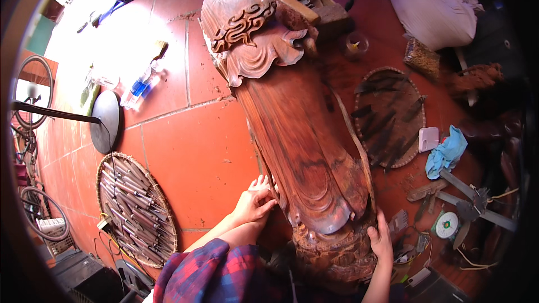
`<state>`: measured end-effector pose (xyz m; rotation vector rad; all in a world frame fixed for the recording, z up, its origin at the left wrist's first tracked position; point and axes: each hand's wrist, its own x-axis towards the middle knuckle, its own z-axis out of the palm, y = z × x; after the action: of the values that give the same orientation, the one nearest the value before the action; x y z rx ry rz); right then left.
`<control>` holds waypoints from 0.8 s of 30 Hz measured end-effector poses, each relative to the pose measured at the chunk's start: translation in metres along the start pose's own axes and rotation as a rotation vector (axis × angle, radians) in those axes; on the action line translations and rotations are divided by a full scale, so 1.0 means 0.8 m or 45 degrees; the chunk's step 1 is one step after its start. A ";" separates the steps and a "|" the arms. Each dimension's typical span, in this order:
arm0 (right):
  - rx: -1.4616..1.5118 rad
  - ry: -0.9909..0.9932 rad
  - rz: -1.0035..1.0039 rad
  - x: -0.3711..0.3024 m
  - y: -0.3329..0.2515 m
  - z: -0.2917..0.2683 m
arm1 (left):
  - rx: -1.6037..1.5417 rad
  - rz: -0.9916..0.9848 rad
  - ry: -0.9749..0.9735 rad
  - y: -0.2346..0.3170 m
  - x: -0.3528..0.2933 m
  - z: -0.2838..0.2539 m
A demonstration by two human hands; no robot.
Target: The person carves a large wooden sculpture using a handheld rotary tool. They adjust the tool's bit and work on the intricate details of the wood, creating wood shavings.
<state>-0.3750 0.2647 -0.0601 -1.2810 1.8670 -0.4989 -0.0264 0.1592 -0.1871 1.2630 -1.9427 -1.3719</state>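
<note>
While carving [297, 146] points lengthwise up-left, LH [254, 205] & RH [382, 241] flank it (grips unclear).

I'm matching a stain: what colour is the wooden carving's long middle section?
The middle section is reddish-brown with darker streaks; see the head view.

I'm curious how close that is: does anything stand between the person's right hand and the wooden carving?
Nothing visible does: the right hand is at the lower right edge of the wooden carving, apparently touching it. The dial scale lies farther right.
</note>
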 end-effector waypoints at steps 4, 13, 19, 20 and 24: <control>0.075 0.014 -0.029 0.002 0.000 0.000 | 0.076 0.007 0.020 0.004 -0.002 0.004; 0.040 0.066 -0.056 -0.003 0.004 0.010 | -0.078 -0.024 -0.019 0.002 0.010 -0.020; 0.102 0.036 0.064 -0.014 0.011 -0.002 | -0.337 -0.212 0.151 0.037 0.036 -0.104; 0.150 0.023 0.025 -0.010 0.016 0.001 | -0.320 -0.201 0.138 0.065 0.027 -0.138; 0.322 -0.150 0.030 0.013 0.046 -0.016 | 0.018 -0.125 -0.040 0.175 0.012 -0.210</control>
<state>-0.4081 0.2689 -0.0821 -1.0948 1.6608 -0.6128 0.0388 0.0799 0.0062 1.3681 -1.9368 -1.4361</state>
